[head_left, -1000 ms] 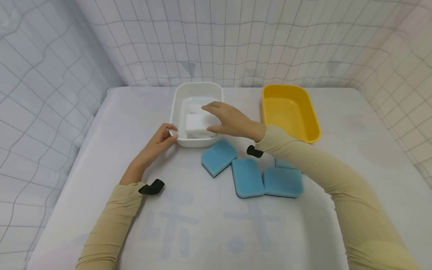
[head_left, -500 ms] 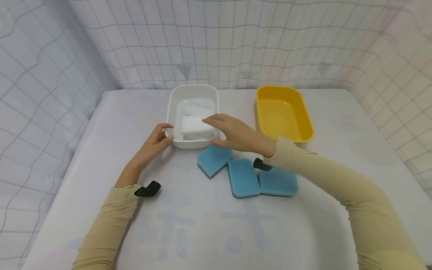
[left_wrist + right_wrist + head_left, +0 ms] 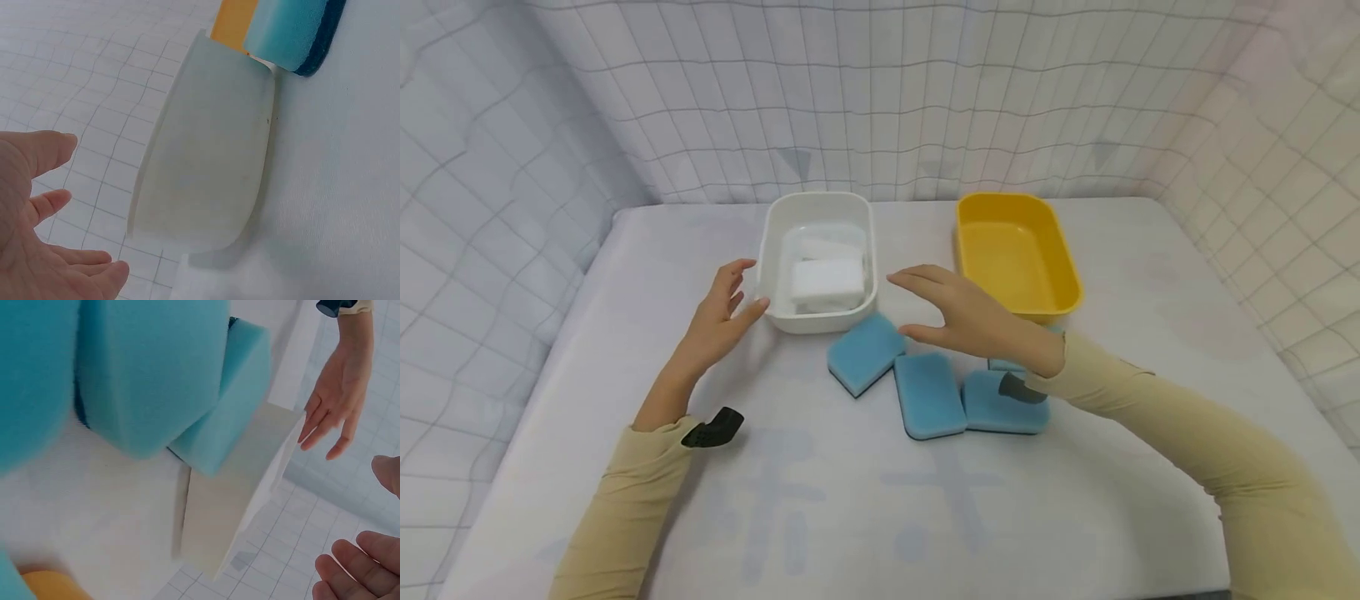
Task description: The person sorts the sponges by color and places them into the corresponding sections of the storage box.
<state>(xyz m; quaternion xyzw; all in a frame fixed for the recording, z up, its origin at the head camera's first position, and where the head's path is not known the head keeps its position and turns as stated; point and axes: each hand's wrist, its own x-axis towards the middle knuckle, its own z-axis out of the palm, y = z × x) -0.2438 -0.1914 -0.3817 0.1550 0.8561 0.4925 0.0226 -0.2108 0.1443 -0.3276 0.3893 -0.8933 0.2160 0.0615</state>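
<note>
A white plastic bin (image 3: 781,323) stands at the back left of the table with white blocks (image 3: 827,280) lying in it. My left hand (image 3: 715,321) is just off the bin's left side, fingers spread and holding nothing. In the left wrist view a gap shows between the fingers and the bin wall (image 3: 200,150). My right hand (image 3: 962,312) hovers right of the bin, its fingers and thumb apart with nothing between them. Under and in front of it lie several blue sponges (image 3: 929,395) with dark undersides, one close to the bin's front right corner.
A yellow bin (image 3: 1015,265) with nothing visible inside stands at the back right. Behind the table rises a white grid-patterned curtain (image 3: 865,100), which also runs along both sides. A dark wrist camera (image 3: 715,427) sits on the left sleeve.
My left hand has let go of the white bin's rim and drawn off to its left. My right hand has moved from over the bin out to its right. The view has shifted slightly.
</note>
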